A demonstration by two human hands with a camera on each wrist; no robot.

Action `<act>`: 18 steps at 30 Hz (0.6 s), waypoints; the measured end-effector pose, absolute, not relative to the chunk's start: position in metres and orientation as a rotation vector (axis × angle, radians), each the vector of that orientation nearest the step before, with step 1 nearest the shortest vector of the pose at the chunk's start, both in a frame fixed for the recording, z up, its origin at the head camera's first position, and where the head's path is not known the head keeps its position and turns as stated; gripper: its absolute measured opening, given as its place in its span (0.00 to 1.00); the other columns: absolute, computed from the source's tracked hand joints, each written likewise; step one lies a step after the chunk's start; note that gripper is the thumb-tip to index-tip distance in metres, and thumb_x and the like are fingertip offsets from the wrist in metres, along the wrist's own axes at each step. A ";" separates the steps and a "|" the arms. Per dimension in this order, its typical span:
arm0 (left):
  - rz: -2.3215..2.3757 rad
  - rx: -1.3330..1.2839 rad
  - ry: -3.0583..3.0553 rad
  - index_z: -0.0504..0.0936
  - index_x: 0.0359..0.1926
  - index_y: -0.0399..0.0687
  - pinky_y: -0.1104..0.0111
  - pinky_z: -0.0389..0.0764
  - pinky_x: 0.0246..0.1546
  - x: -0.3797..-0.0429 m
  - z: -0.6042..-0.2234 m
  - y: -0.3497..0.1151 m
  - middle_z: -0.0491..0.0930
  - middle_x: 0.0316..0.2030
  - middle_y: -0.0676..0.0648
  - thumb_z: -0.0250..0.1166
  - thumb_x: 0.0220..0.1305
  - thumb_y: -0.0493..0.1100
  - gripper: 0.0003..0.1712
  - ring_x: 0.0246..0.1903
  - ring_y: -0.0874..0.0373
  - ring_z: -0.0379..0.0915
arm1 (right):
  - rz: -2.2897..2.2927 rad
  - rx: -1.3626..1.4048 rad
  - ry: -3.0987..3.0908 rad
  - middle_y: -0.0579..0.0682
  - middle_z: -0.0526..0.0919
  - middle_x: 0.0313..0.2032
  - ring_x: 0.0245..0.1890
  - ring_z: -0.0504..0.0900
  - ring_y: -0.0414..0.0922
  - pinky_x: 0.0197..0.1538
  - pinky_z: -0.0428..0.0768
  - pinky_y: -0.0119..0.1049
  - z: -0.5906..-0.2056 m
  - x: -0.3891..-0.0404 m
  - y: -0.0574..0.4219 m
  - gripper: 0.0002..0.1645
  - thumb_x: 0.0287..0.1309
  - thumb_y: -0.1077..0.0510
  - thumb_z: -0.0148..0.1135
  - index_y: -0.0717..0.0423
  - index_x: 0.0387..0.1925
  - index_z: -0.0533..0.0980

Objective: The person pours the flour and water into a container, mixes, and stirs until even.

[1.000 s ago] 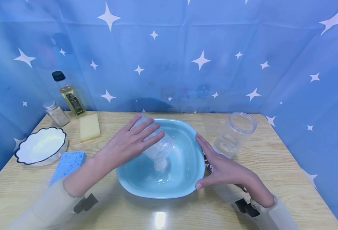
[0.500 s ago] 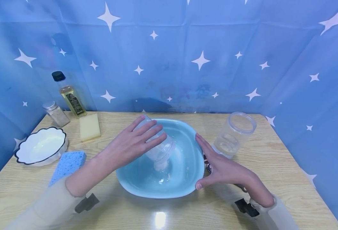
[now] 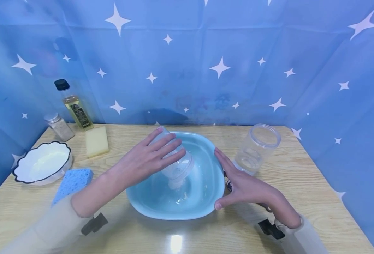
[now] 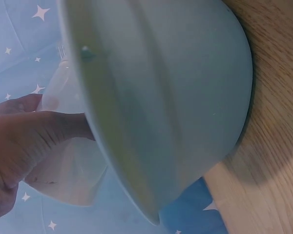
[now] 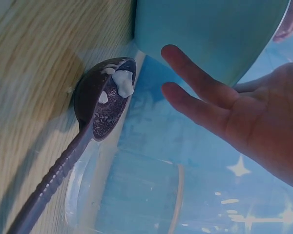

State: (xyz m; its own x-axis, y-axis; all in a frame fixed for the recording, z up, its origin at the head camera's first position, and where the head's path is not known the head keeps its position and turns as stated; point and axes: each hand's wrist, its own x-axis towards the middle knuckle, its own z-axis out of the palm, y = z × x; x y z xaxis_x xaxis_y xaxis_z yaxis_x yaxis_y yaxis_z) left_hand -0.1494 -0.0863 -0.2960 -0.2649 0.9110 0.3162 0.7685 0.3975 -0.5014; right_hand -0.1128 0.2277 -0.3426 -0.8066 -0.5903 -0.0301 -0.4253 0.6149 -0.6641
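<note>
My left hand (image 3: pixel 152 155) grips a clear plastic jar (image 3: pixel 182 164), tipped mouth-down over a light blue basin (image 3: pixel 206 190). Whitish stuff (image 3: pixel 176 182) shows just below the jar's mouth, inside the basin. In the left wrist view, the thumb lies across the jar (image 4: pixel 68 180), behind the basin's wall (image 4: pixel 161 97). My right hand (image 3: pixel 245 185) is spread against the basin's right side, fingertips and thumb at the rim. Below it in the right wrist view lies a dark ladle (image 5: pixel 100 105) with white lumps in its bowl; in the head view the hand mostly hides it.
A second clear jar (image 3: pixel 256 150) stands beyond the right hand. At left are a white scalloped dish (image 3: pixel 43 162), a blue sponge (image 3: pixel 73 183), a yellow sponge (image 3: pixel 97 141), a silver-capped shaker (image 3: pixel 59 127) and an oil bottle (image 3: pixel 78 111). A starry blue cloth (image 3: pixel 187 63) hangs behind.
My left hand has shifted slightly to the right relative to the basin, the jar still tipped. My right hand stays at the rim. The whole head view has drifted a little.
</note>
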 end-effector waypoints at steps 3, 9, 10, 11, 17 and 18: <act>0.349 -1.432 -2.096 0.64 0.65 0.46 0.51 0.45 0.67 -0.150 -0.296 -0.086 0.67 0.60 0.42 0.71 0.48 0.34 0.42 0.62 0.46 0.57 | -0.973 -0.834 2.603 0.47 0.29 0.72 0.68 0.45 0.54 0.63 0.59 0.56 -0.343 -0.113 0.228 0.81 0.30 0.38 0.77 0.47 0.72 0.30; 0.375 -1.429 -2.094 0.64 0.64 0.47 0.51 0.44 0.67 -0.149 -0.293 -0.087 0.68 0.60 0.42 0.72 0.48 0.34 0.42 0.62 0.46 0.58 | -0.961 -0.862 2.604 0.49 0.29 0.71 0.68 0.44 0.56 0.63 0.58 0.56 -0.344 -0.113 0.228 0.81 0.30 0.38 0.77 0.49 0.72 0.29; 0.374 -1.428 -2.094 0.64 0.64 0.47 0.51 0.44 0.67 -0.149 -0.293 -0.087 0.68 0.60 0.42 0.72 0.48 0.34 0.42 0.62 0.46 0.58 | -0.959 -0.868 2.601 0.50 0.29 0.71 0.68 0.45 0.57 0.62 0.59 0.57 -0.344 -0.113 0.228 0.80 0.31 0.38 0.76 0.49 0.72 0.29; 0.372 -1.427 -2.093 0.64 0.64 0.47 0.51 0.44 0.67 -0.149 -0.292 -0.087 0.68 0.59 0.42 0.72 0.47 0.34 0.42 0.62 0.46 0.58 | -0.959 -0.871 2.598 0.51 0.29 0.72 0.68 0.45 0.57 0.62 0.59 0.57 -0.344 -0.113 0.228 0.80 0.31 0.38 0.76 0.49 0.72 0.29; 0.265 -1.404 -2.141 0.65 0.64 0.46 0.50 0.47 0.66 -0.149 -0.296 -0.090 0.68 0.59 0.42 0.75 0.44 0.39 0.44 0.61 0.45 0.59 | -0.955 -0.881 2.597 0.51 0.29 0.72 0.68 0.45 0.58 0.61 0.61 0.58 -0.343 -0.113 0.228 0.80 0.32 0.38 0.76 0.49 0.72 0.29; 0.242 -1.394 -2.161 0.65 0.64 0.46 0.50 0.48 0.66 -0.150 -0.297 -0.091 0.68 0.59 0.41 0.76 0.43 0.41 0.46 0.61 0.45 0.59 | -0.953 -0.884 2.599 0.51 0.29 0.72 0.68 0.45 0.58 0.61 0.61 0.58 -0.343 -0.113 0.228 0.80 0.32 0.37 0.76 0.49 0.72 0.29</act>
